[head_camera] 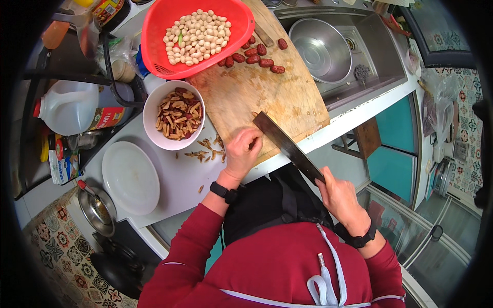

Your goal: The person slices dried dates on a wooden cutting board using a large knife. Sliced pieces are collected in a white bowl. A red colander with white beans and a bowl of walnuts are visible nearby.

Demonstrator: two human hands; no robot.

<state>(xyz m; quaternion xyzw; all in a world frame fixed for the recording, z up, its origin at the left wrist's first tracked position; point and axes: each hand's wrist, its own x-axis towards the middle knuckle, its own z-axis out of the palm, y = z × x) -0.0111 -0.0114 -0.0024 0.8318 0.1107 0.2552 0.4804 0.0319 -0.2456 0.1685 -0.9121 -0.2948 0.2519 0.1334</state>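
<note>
My right hand (341, 198) grips the handle end of a long dark-bladed kitchen knife (287, 144), its blade slanting over the near edge of a wooden cutting board (265, 92). Beside the blade, my left hand (243, 148) is curled with the fingers bent inward; whether anything sits in them is hidden. A small brown piece shows by the blade's far end. Several whole red dates (253, 59) lie at the board's back. Left of the board, a white bowl (148, 115) holds sliced dates (179, 115). Thin date scraps (200, 154) lie on the counter near my left hand.
A red plastic basket (246, 25) of pale shelled-looking nuts (198, 36) rests over the board's back left. To the right, a metal basin (319, 50) stands in the sink (379, 50). A white oval plate (131, 177) and a plastic jug (71, 106) are at left.
</note>
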